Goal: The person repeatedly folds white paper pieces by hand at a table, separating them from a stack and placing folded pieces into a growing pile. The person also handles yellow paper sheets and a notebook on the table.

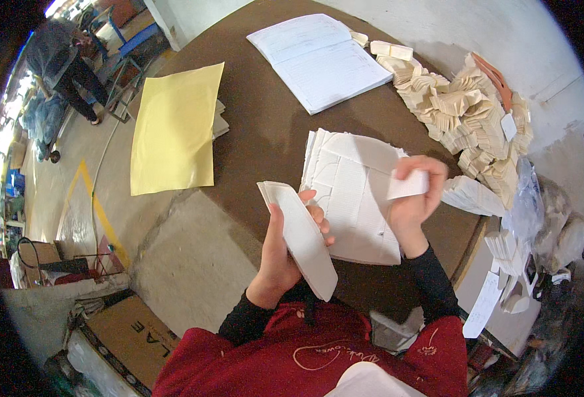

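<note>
My left hand [280, 255] is closed round a stack of long white card strips [305, 241], thumb on one side and fingers on the other. To its right, my right hand [416, 198] pinches a small white piece of card [408, 184]; the fingers are slightly blurred. Beneath and between the hands lies a pile of white die-cut card sheets [355, 169], their faces scored with cut outlines. The right hand is over the pile's right edge.
A yellow sheet [176, 129] lies at the brown table's [245, 112] left edge. An open notebook [318, 63] is at the back. Heaped cream card pieces [464, 106] line the right side, near clear plastic bags [530, 205]. A person [67, 59] stands far left; a cardboard box [130, 337] sits lower left.
</note>
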`<move>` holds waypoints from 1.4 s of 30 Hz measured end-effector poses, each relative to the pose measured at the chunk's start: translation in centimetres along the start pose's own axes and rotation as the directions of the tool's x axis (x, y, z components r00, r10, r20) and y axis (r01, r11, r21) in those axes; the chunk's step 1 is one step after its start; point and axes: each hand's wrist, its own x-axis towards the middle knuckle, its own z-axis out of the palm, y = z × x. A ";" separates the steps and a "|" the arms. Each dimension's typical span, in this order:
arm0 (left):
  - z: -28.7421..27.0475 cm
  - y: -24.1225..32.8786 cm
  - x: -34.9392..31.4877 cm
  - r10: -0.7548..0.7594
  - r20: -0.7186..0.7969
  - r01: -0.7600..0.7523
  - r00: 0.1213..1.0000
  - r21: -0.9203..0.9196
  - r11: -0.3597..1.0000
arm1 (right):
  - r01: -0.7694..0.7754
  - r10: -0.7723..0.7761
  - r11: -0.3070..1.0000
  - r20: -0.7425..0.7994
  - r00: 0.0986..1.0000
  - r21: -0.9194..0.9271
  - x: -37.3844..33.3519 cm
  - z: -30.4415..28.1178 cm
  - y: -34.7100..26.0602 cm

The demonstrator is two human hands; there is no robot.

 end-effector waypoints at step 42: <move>-0.6 -1.6 -2.4 -0.122 0.110 0.089 0.986 0.267 0.960 | -0.650 0.684 0.716 0.447 0.576 -0.257 -3.5 3.0 -12.0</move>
